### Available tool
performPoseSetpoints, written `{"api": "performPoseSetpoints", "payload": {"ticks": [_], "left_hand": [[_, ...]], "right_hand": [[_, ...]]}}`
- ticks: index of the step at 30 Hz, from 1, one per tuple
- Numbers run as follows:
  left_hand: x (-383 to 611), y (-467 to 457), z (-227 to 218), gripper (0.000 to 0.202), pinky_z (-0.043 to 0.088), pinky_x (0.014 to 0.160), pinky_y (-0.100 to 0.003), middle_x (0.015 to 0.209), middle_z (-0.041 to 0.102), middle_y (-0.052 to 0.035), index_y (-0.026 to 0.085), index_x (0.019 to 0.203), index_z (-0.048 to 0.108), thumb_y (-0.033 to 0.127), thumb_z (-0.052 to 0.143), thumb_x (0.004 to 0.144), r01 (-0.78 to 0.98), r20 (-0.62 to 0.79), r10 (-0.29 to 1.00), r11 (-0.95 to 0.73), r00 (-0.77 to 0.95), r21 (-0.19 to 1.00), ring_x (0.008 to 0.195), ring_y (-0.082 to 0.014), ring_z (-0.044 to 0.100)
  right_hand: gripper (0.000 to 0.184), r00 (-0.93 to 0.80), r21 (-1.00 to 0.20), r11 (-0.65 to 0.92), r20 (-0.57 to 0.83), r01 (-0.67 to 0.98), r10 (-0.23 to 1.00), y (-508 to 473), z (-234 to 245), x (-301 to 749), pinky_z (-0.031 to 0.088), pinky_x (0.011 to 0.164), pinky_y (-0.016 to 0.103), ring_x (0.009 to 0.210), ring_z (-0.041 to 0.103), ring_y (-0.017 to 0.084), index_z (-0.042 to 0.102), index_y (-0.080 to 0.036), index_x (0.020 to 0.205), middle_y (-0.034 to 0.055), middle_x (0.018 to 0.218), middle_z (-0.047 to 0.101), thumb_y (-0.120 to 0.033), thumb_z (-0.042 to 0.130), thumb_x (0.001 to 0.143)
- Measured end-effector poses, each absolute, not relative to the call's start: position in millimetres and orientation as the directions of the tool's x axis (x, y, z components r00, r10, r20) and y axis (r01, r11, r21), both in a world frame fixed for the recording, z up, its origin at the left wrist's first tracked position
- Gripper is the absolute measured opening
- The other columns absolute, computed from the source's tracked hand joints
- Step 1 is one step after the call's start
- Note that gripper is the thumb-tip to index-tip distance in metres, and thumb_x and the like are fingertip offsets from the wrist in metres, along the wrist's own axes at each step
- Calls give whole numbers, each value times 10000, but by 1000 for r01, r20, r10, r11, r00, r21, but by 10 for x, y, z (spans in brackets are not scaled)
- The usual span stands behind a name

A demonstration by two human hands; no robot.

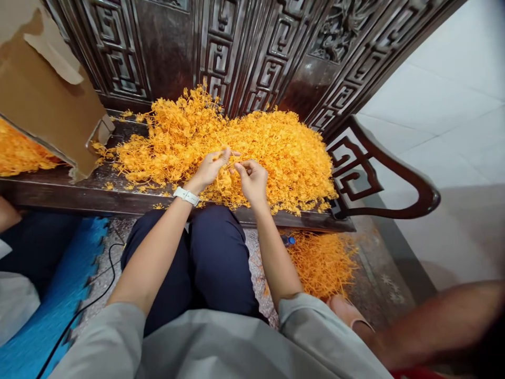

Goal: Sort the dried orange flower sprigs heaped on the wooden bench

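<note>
Your left hand [209, 169] and right hand [253, 180] pinch an orange plastic sprig [228, 158] between closed fingertips, over the orange heap [288, 152] covering a carved wooden bench [79, 192].

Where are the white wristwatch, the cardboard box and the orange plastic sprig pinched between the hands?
white wristwatch [186, 196]: head view, on its band.
cardboard box [43, 102]: head view, on its brown side wall.
orange plastic sprig [232, 159]: head view, on its exposed middle stretch.

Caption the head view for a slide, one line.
Left hand and right hand pinch an orange plastic sprig above a heap of them on a carved dark wooden bench.
</note>
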State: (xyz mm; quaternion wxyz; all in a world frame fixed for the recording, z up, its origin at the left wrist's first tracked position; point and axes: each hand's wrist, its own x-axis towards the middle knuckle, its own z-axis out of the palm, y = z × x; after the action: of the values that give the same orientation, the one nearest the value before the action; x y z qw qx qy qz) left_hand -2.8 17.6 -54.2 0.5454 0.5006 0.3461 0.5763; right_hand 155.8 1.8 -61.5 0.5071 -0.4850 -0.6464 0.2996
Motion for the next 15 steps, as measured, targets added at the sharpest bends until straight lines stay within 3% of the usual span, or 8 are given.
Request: {"api": "performPoseSetpoints", "payload": {"ticks": [3,5,8,10,13,14,15], "left_hand": [[51,216,-597,523,463,743,-320,760,670,-44,166,718,718,657,896,736,-200,288,957,-276,37,940,737,-166,595],[65,274,-659,557,416,646,-299,731,631,-19,178,725,669,696,872,745,-260,226,969,-245,-103,934,628,-123,507],[-32,424,-773,584,341,570,-289,733,588,-8,199,768,612,735,846,757,-338,96,955,-193,-282,921,577,-99,421],[-149,527,-827,583,363,595,-294,739,564,-10,207,775,592,719,868,743,-360,56,928,-197,-367,912,618,-113,455],[-293,590,-820,557,438,665,-301,764,578,-25,201,814,628,688,889,744,-448,13,945,-167,-326,878,717,-153,563],[-317,577,-790,545,459,681,-304,782,599,-35,196,848,658,685,880,758,-494,4,962,-144,-273,857,741,-165,590],[-329,550,-750,536,475,688,-308,805,624,-45,191,891,688,685,864,777,-543,-5,978,-112,-210,832,749,-171,606]], "right_hand": [[303,-94,-777,442,450,449,888,-194,-615,1458,399,752,328,741,494,168,597,-211,826,33,792,583,-399,576,1062],[258,-235,-699,557,509,449,828,-452,-517,1391,421,776,342,786,534,184,608,-208,837,54,834,605,-325,571,1064],[191,-547,-722,674,506,154,667,-907,-197,1435,484,787,328,843,620,178,686,-212,896,68,895,669,-217,582,1056],[192,-708,-797,592,486,-120,512,-1108,53,1598,524,761,298,831,670,154,738,-230,915,59,891,711,-188,607,1050],[72,-850,-867,302,471,-397,234,-1046,254,1926,538,628,259,661,669,128,802,-273,904,27,771,726,-284,765,965],[56,-822,-866,168,499,-470,273,-937,245,2015,524,570,251,599,640,123,806,-281,893,17,722,711,-328,814,921],[90,-746,-833,40,514,-552,424,-806,200,2077,506,526,244,564,610,120,799,-283,893,8,691,694,-365,837,890]]}}
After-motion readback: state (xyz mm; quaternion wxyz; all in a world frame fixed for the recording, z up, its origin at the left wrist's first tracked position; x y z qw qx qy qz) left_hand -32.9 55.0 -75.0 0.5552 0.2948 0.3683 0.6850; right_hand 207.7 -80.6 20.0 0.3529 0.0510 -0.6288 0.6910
